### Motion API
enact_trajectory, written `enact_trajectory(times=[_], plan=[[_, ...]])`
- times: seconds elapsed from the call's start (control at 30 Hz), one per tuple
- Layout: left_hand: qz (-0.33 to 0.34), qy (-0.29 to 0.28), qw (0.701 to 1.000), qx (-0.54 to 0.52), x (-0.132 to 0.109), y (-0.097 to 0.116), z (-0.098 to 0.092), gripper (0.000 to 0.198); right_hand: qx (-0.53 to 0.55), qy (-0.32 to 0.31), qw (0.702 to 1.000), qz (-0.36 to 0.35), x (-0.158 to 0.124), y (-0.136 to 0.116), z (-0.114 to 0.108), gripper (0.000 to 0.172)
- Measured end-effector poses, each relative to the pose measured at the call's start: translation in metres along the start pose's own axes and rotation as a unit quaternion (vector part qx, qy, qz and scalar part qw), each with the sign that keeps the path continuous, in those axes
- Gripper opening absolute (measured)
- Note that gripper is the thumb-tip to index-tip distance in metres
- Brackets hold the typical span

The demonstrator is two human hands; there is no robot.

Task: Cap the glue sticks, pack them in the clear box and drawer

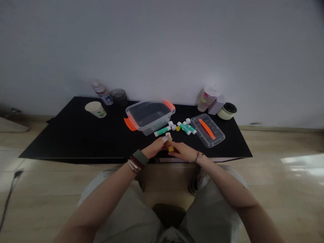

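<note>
Near the front edge of the black table, my left hand (157, 146) and my right hand (184, 151) meet around one glue stick (171, 148). Its white end points away from me and its yellow end toward me; fingers cover the middle. My left fingers are wrapped round it, while the right fingers close on the yellow end. Just beyond lies a green-and-white glue stick (162, 131), with more glue sticks (184, 128) to its right. Small white caps (173, 127) and a yellow cap (178, 128) lie among them.
A clear plastic box (152, 126) with orange clips stands open behind my hands. Its lid (216, 139), with an orange handle, lies right. A paper cup (96, 109), spray can (103, 94) and dark glass (119, 98) stand left; a patterned cup (205, 99) and small pot (226, 114) stand back right.
</note>
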State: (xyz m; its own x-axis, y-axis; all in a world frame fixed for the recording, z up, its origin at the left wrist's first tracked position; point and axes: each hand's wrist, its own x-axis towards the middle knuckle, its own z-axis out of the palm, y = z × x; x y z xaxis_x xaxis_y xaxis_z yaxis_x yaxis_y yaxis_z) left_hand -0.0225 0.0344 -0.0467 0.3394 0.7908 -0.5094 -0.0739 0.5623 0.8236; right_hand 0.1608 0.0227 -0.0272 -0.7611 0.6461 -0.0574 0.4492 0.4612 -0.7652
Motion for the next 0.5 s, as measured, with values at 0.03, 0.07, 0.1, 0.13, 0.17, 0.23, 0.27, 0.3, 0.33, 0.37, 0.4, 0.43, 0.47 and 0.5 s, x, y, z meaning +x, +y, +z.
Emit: enact_trajectory(times=[0.03, 0.07, 0.1, 0.13, 0.17, 0.23, 0.27, 0.3, 0.33, 0.37, 0.4, 0.43, 0.47, 0.5], plan=[[0.005, -0.008, 1.000, -0.007, -0.002, 0.001, 0.002, 0.037, 0.026, -0.025, 0.999, -0.011, 0.000, -0.001, -0.002, 0.034], [0.011, -0.008, 1.000, -0.011, -0.004, 0.002, 0.004, 0.037, 0.056, -0.045, 0.997, -0.016, 0.002, 0.001, -0.005, 0.036], [0.019, -0.002, 1.000, -0.015, -0.005, 0.003, 0.006, 0.037, 0.084, -0.051, 0.995, -0.012, 0.004, 0.005, -0.011, 0.039], [0.026, 0.009, 0.999, -0.019, -0.006, 0.004, 0.006, 0.037, 0.102, -0.035, 0.994, -0.001, 0.006, 0.011, -0.019, 0.040], [0.032, 0.022, 0.999, -0.024, -0.006, 0.005, 0.007, 0.037, 0.101, 0.003, 0.995, 0.017, 0.009, 0.020, -0.027, 0.040], [0.029, 0.048, 0.998, -0.039, -0.006, 0.008, 0.006, 0.037, 0.027, 0.116, 0.989, 0.084, 0.016, 0.039, -0.044, 0.035], [0.022, 0.057, 0.997, -0.045, -0.006, 0.009, 0.005, 0.037, -0.037, 0.157, 0.978, 0.128, 0.019, 0.049, -0.050, 0.032], [0.012, 0.063, 0.997, -0.048, -0.005, 0.009, 0.004, 0.037, -0.101, 0.180, 0.963, 0.172, 0.022, 0.058, -0.054, 0.030], [-0.001, 0.065, 0.997, -0.047, -0.004, 0.009, 0.004, 0.038, -0.158, 0.183, 0.947, 0.210, 0.024, 0.065, -0.056, 0.031], [-0.012, 0.064, 0.997, -0.046, -0.003, 0.009, 0.003, 0.038, -0.202, 0.171, 0.934, 0.238, 0.027, 0.071, -0.056, 0.035], [-0.022, 0.063, 0.997, -0.044, -0.002, 0.009, 0.003, 0.037, -0.233, 0.154, 0.925, 0.257, 0.030, 0.075, -0.054, 0.041], [-0.028, 0.060, 0.997, -0.042, -0.001, 0.008, 0.003, 0.036, -0.255, 0.137, 0.920, 0.265, 0.033, 0.078, -0.051, 0.045], [-0.032, 0.056, 0.997, -0.038, -0.001, 0.007, 0.003, 0.034, -0.271, 0.124, 0.917, 0.267, 0.036, 0.079, -0.047, 0.048], [-0.031, 0.050, 0.998, -0.033, -0.001, 0.005, 0.003, 0.032, -0.284, 0.115, 0.914, 0.267, 0.039, 0.080, -0.043, 0.049]])
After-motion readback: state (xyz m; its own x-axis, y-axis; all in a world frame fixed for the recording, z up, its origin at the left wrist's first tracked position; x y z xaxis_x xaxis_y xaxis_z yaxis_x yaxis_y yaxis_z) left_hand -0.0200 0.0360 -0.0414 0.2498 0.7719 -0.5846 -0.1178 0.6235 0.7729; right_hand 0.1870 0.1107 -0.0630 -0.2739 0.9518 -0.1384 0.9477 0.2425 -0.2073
